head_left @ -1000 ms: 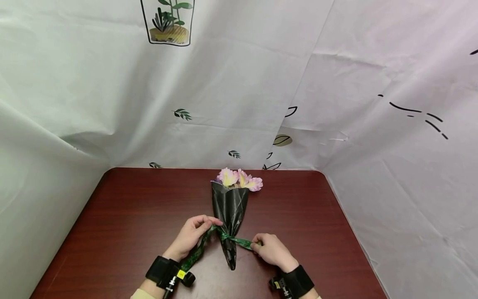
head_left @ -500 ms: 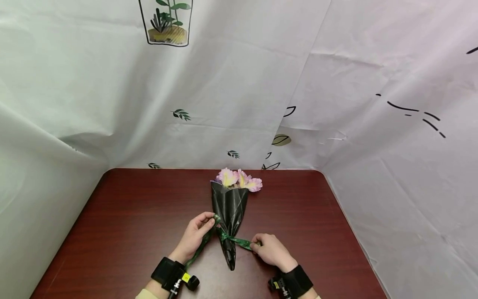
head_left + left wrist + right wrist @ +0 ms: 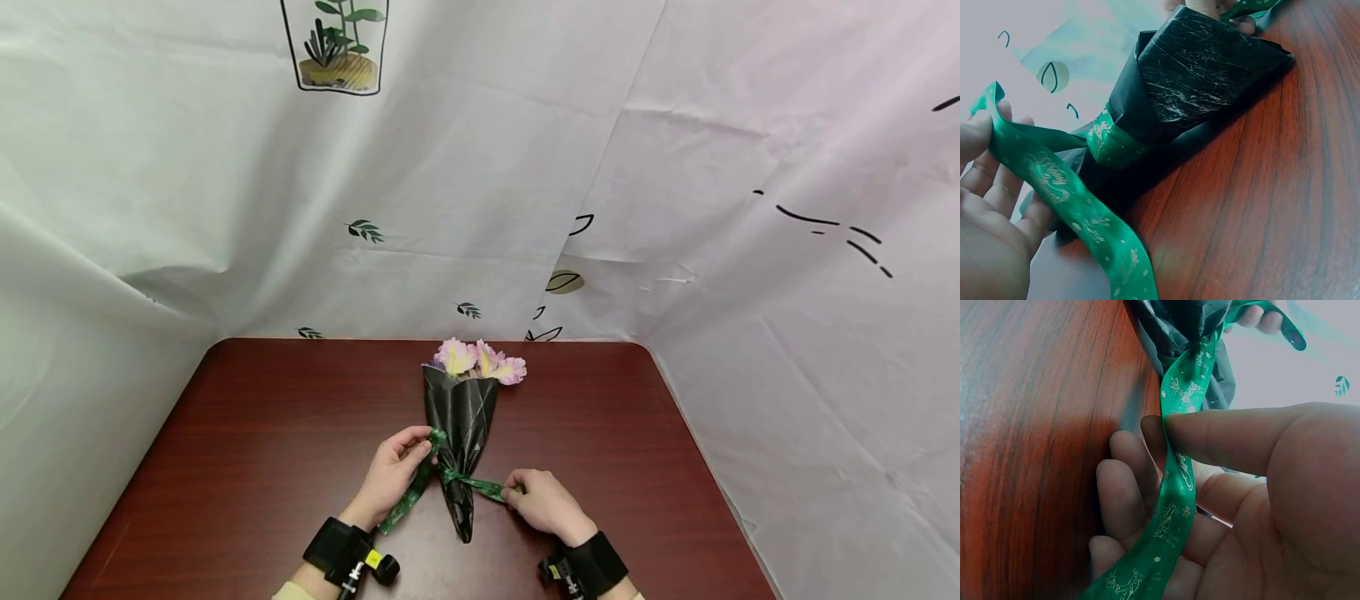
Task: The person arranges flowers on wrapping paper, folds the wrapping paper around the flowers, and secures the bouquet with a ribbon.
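A bouquet of pink and yellow flowers in black wrapping paper lies on the table, blooms toward the back edge. Around its narrow waist runs a green ribbon printed with pale figures. On the left of the wrap, my left hand pinches one length of ribbon between thumb and fingers, a fold standing up above the fingertips and the tail hanging down. To the right, my right hand pinches the other end between thumb and forefinger; its tail runs across the palm in the right wrist view.
The dark red wooden table has rounded back corners. White cloth with printed leaves hangs behind it and along both sides. Black straps with small cameras sit on both wrists.
My left hand has moved slightly up and right, lifting its length of ribbon into a fold beside the wrap. The right hand and bouquet stay almost still.
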Motion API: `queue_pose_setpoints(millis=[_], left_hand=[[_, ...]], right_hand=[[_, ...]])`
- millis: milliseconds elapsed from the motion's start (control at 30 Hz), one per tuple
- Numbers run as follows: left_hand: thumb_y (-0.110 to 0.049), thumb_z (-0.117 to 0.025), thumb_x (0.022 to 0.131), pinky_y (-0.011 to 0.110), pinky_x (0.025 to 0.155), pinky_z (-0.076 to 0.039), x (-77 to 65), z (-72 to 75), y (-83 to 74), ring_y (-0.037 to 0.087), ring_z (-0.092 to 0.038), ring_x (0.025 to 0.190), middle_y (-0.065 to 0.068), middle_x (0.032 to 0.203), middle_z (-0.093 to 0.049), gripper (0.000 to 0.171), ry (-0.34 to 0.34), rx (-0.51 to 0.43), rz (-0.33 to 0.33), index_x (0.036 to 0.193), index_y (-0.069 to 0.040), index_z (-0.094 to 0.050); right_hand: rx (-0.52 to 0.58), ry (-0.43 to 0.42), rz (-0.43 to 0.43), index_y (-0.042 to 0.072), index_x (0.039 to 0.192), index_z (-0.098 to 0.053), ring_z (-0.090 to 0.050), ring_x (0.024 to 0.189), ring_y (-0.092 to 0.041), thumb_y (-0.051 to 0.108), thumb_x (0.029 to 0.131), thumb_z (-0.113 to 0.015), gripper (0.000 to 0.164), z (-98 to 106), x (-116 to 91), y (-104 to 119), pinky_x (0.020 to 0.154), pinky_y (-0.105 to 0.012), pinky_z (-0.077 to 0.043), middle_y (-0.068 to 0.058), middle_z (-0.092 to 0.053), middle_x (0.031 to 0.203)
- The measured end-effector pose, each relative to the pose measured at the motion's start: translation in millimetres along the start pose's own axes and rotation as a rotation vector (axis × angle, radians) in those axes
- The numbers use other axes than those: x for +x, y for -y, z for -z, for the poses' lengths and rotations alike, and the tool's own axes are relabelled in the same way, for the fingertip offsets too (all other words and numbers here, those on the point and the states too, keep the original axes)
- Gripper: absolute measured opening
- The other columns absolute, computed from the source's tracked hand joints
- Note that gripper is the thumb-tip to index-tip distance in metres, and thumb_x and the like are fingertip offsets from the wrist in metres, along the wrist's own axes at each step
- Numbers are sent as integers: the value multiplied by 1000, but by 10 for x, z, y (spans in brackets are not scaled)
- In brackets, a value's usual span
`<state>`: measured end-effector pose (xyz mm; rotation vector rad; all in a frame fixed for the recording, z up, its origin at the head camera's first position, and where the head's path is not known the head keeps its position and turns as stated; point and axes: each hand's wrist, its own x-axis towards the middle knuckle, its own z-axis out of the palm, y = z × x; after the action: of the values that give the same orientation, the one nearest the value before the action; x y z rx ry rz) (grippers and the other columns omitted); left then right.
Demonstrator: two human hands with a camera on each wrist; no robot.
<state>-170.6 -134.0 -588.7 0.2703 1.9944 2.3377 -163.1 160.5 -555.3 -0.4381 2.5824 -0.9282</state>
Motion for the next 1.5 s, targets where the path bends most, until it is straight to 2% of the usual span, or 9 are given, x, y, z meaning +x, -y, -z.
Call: queue_pose_setpoints(millis=[233,400,533,633,833,1067,1167,1300,1500], left_hand=[[4,-59,112,25,84,-60,-35,31,11,12,-70,90,13,108,-72,32,35,51,-8,140,21,-57],[8,-60,110,25,81,-59,-46,20,24,12,-68,87,21,106,-71,30,17,88,-13,138,20,-60],[6,-61,110,24,82,-56,-58,26,18,9,-65,90,14,105,-72,27,18,158,-27,136,16,-64],[4,-60,111,26,78,-54,-70,32,6,14,-62,87,12,100,-69,24,35,207,-52,133,12,-67],[2,-60,112,25,77,-47,-93,18,-22,13,-56,85,13,97,-64,20,56,241,-66,129,6,-71],[8,-63,108,22,85,-49,-98,19,52,8,-62,93,17,101,-72,18,108,239,-138,125,4,-62],[8,-64,108,21,88,-50,-103,11,52,9,-64,96,17,100,-74,19,121,247,-170,125,2,-58],[9,-65,107,22,93,-49,-115,-8,34,8,-65,101,13,100,-77,23,124,273,-177,125,-1,-56],[6,-69,106,25,93,-50,-134,-21,13,11,-67,106,14,103,-79,22,122,270,-106,121,0,-54]], right_hand=[[11,5,3,17,97,-77,-51,62,-8,22,109,-71,14,6,-10,24,63,-29,-41,9,-64,75],[72,35,2,15,100,-77,-55,60,-10,23,110,-71,14,37,-15,36,59,-28,-41,4,-67,74],[121,76,4,14,109,-79,-45,57,-11,27,110,-72,15,116,4,38,58,-29,-35,5,-56,68],[130,82,26,14,108,-79,-37,56,-10,28,109,-73,15,211,46,68,58,-29,-33,7,-52,67],[63,82,69,17,95,-80,-50,63,-8,24,101,-80,9,495,176,226,61,-28,-42,7,-70,81],[-164,11,115,18,89,-81,-56,64,-12,10,97,-84,11,804,387,596,63,-34,-47,8,-69,81],[-295,-32,201,16,93,-82,-64,72,-13,9,97,-84,9,787,529,781,69,-36,-54,7,-72,88],[-505,-119,415,17,95,-82,-71,87,-19,3,92,-88,15,674,722,1014,77,-39,-61,3,-73,96],[-714,-216,683,27,94,-74,-70,104,-19,12,89,-96,26,403,1008,1241,97,-45,-57,9,-72,99]])
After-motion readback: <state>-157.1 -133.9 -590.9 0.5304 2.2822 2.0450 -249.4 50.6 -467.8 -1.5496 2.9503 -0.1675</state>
